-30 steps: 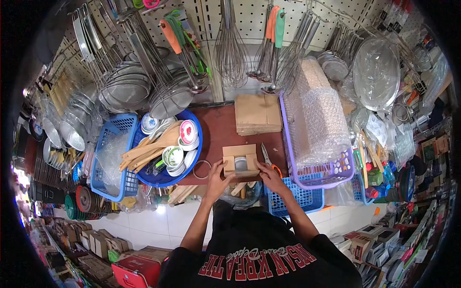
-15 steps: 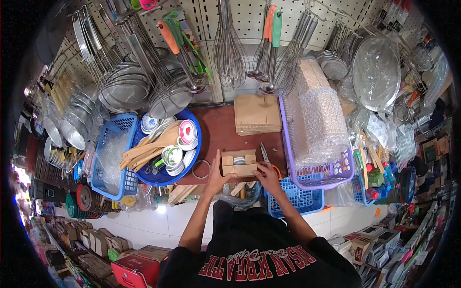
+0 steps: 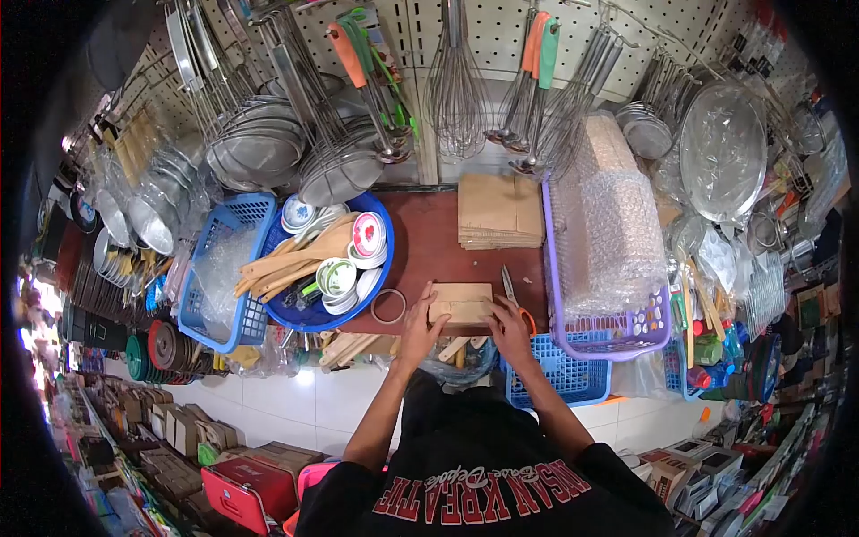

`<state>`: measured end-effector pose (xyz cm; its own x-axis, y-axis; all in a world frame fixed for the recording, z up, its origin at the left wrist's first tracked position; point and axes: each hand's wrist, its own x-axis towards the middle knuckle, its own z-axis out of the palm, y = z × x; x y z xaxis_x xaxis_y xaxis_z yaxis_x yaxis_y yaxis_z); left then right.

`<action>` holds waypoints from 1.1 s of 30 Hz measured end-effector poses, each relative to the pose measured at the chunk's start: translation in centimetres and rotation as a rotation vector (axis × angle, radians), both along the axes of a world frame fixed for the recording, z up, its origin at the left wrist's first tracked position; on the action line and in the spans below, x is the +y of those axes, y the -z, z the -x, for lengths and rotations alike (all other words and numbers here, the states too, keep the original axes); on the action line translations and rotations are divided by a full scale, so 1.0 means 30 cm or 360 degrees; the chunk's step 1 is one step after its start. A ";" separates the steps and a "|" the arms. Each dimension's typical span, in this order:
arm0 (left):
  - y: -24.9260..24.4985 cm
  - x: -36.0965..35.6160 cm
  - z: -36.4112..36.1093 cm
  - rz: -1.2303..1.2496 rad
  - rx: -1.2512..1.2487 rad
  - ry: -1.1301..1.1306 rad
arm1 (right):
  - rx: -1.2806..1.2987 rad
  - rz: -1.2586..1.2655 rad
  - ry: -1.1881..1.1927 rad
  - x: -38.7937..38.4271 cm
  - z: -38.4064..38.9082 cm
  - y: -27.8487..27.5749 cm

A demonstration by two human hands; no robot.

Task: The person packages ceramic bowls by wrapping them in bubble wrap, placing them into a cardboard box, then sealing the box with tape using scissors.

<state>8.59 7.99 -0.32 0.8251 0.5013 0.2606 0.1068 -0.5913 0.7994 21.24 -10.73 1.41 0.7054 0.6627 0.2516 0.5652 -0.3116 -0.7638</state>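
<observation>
Reddish-brown worktop (image 3: 420,242) runs back to a perforated wall panel (image 3: 412,63) hung with whisks (image 3: 456,107) and wire sieves (image 3: 259,148). Brown cardboard box (image 3: 461,302), its top covered over, is located at the worktop's front edge; whether its base rests fully on the surface cannot be told. Left hand (image 3: 418,327) clasps the left end, thumb on the near face and fingers along the side. Right hand (image 3: 510,336) clasps the right end, its fingers bent and close together, tips partly hidden.

Bare surface extends behind the box and to its left rear, bounded by a round blue basin (image 3: 386,237) and a stack of flat brown cardboard (image 3: 499,210). Clearance on the right is narrow: orange-handled scissors (image 3: 509,285) lie just beside the right hand, points away from the person, with a purple basket (image 3: 617,351) beyond, bearing a roll of bubble wrap (image 3: 617,215). A pale ring (image 3: 374,313) lies flat between basin and left hand. Wooden utensils (image 3: 309,255) and small bowls (image 3: 335,279) fill the basin.
</observation>
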 end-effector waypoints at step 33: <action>-0.227 -0.227 0.263 0.1409 -0.0459 -0.0020 | -0.0447 0.0226 0.0140 0.063 0.017 -0.057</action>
